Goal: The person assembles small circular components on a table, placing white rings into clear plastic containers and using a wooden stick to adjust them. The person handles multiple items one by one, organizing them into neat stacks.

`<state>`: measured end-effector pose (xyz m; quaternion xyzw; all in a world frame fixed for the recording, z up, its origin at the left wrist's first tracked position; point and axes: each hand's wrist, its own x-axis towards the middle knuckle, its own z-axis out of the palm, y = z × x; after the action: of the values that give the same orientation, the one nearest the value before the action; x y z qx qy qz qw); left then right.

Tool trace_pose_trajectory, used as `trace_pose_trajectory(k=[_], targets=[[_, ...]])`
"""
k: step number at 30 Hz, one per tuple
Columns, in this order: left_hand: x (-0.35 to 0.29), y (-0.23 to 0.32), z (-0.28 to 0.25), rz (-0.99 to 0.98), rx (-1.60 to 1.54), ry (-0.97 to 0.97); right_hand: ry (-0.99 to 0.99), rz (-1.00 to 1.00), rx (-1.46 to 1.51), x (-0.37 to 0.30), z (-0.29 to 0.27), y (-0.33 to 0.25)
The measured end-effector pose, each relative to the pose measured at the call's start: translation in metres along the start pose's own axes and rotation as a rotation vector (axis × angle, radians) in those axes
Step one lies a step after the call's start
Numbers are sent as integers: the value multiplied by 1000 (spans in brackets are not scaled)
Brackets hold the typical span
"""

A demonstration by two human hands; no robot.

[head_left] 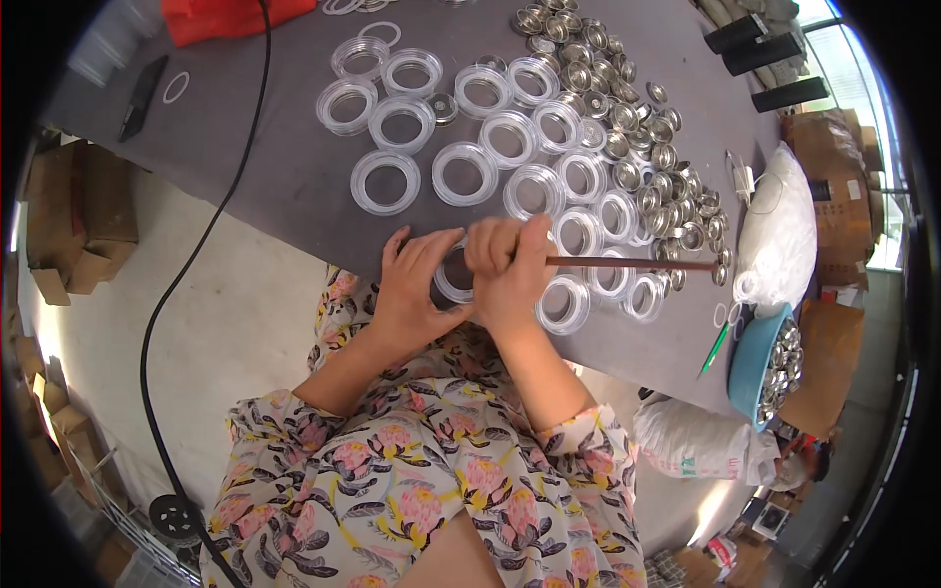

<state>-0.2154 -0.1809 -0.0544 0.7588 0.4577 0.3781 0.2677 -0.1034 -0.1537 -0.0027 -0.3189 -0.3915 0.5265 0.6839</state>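
At the table's near edge, my left hand (417,294) curls its fingers and thumb around a clear plastic ring (448,279). My right hand (510,269) is closed in a fist on a thin brown stick (632,263), which sticks out to the right over the other rings. The fist sits against the right side of the held ring and hides part of it, along with the stick's other end. Just beyond my hands lie several similar clear rings (463,199) in loose rows. Small round silver metal cups (676,186) are heaped to their right.
A black cable (211,220) runs down across the left side. A light blue basin (747,363) of metal cups stands at the right edge, beside a white plastic bag (784,230) and green-handled tool (716,351). Red cloth (225,18) lies at the far left of the grey table (294,181).
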Motion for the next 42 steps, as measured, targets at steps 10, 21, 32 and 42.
trace_pose_trajectory(k=[10,21,32,42], targets=[[14,-27,-31,64,211,424,11,-207,-32,2,-21,-30],[13,15,-38,314,186,-133,85,-301,-28,-3,-27,-53],[15,15,-16,34,-303,-22,46,133,94,-18,-16,-47],[12,1,-4,8,-382,-82,-18,-38,-1,4,-8,-19]])
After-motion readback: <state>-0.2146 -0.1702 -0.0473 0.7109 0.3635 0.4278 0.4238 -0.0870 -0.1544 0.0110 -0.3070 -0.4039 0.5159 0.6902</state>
